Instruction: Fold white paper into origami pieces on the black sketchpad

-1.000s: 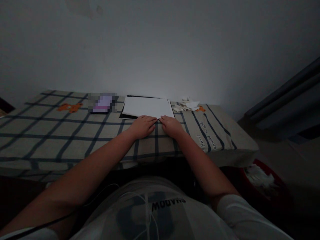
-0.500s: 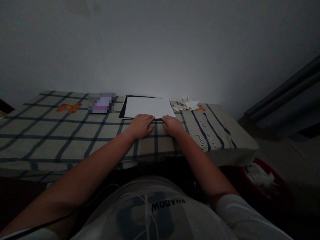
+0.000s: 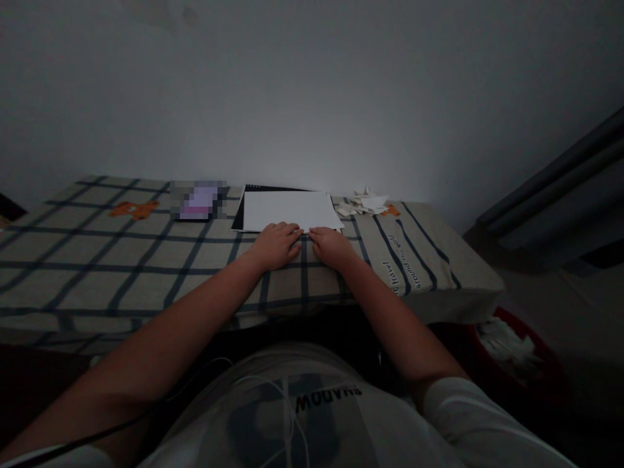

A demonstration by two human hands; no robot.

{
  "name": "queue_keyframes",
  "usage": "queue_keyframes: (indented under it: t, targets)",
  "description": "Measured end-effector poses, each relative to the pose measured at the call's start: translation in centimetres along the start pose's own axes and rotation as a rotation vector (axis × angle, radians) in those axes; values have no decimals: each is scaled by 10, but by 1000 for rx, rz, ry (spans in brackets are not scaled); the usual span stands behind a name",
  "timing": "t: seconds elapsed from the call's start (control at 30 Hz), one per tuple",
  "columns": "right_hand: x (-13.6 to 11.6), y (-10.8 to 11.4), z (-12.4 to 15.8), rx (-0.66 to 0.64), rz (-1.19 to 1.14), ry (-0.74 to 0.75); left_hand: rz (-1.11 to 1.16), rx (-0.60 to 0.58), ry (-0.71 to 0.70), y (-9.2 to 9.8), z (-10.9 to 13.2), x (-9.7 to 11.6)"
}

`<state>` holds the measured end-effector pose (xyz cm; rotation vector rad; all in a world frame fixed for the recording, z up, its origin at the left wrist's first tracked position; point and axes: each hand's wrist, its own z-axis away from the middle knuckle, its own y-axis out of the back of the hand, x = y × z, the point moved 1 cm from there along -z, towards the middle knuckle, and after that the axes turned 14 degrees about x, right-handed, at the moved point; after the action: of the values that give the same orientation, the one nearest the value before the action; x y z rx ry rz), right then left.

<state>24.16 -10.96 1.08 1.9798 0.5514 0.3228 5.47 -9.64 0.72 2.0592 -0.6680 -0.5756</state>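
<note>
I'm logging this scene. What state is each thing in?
White sheet: lying over dark backing
Dark backing: partly covered
Left hand: at sheet's near edge, grip unclear
Right hand: at same edge, grip unclear
Paper scraps: loosely heaped
Purple object: pixelated, state unclear
Red bin: open, holding white material
Tablecloth: spread out

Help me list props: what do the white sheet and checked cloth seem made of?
White sheet: probably paper, matte, judging by its thin edges and glare-free face. Checked cloth: fabric, dull finish, draping over the front edge; cotton or synthetic, unclear.
</note>
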Motion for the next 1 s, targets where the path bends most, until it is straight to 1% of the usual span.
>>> queue_keyframes:
  t: [0.13, 0.37, 0.5, 0.67, 0.8, 1.0]
  targets:
    - [-1, 0, 0, 12, 10, 2, -3, 13, 6, 1, 0, 0]
    - [-2, 1, 0, -7, 30, 9, 2, 80, -7, 0, 3, 0]
    - [-4, 4, 0, -16, 29, 45, -20, 109, 11, 2, 4, 3]
    - [-5, 7, 0, -24, 33, 60, -37, 77, 35, 4, 4, 4]
    - [-4, 4, 0, -23, 49, 39, -23, 74, 39, 1, 4, 2]
    - [-2, 1, 0, -7, 40, 18, -17, 40, 41, -3, 3, 0]
